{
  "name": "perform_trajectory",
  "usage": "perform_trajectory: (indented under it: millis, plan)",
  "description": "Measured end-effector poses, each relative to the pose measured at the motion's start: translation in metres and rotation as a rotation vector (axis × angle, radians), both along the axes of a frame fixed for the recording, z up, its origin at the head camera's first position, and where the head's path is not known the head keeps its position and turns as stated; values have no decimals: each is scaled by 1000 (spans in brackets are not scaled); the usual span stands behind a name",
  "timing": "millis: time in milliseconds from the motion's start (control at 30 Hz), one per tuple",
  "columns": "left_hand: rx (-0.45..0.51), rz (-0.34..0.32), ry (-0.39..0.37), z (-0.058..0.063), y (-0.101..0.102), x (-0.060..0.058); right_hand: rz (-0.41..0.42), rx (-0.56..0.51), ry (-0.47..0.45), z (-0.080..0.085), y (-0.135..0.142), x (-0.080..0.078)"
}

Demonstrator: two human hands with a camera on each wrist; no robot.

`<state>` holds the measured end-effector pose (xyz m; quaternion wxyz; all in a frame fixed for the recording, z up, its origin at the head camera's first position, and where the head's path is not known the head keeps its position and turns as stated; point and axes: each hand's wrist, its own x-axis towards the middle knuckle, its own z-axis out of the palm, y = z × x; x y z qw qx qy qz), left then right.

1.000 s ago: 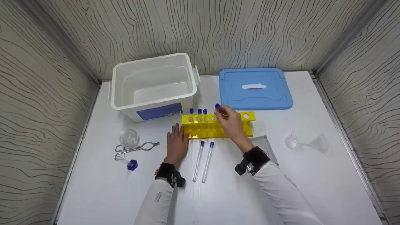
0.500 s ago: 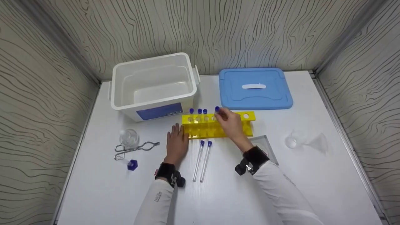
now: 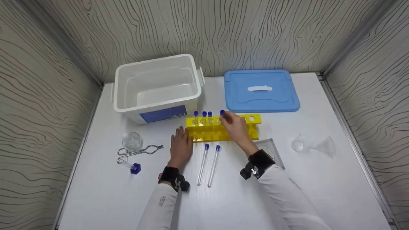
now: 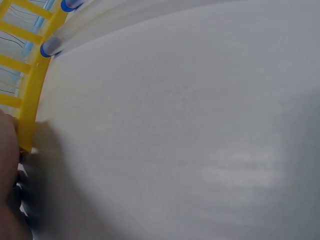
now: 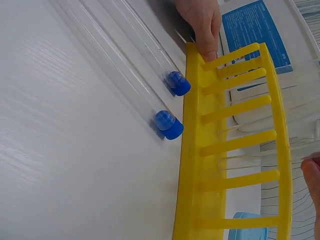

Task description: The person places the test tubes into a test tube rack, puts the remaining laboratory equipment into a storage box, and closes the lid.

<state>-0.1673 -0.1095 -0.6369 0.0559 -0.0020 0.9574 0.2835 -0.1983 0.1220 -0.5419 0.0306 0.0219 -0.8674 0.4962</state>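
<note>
A yellow test tube rack (image 3: 211,136) stands mid-table, with three blue-capped test tubes (image 3: 204,114) upright in its left holes. My right hand (image 3: 236,126) pinches another test tube (image 3: 221,113) just below its blue cap; this tube stands in the rack, right of the three. My left hand (image 3: 181,148) lies palm down with fingers extended at the rack's left end, and its thumb (image 5: 207,46) touches the rack's base. In front of the rack, two capped test tubes (image 3: 203,164) (image 5: 115,65) lie side by side on the white table (image 3: 223,207).
Behind the rack stand an open white bin (image 3: 153,105) and a blue lid (image 3: 260,99). Left lie a glass flask (image 3: 132,141), metal tongs (image 3: 140,151) and a small cylinder with a purple base (image 3: 135,168). Right are a clear funnel (image 3: 326,147) and a flat grey packet (image 3: 276,153).
The right hand and its test tube have sunk slightly into the rack. The right-hand loose tube rolled a little left, then back right. The left hand has stayed put.
</note>
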Motion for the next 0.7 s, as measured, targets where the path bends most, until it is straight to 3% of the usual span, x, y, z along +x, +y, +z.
perform_trajectory:
  millis: [367,700]
  plan:
    - [-2,-5,16,1,0,0,-22,11,-68,5,0,2]
    - [1,1,17,0,1,0,-46,-73,-30,8,5,12]
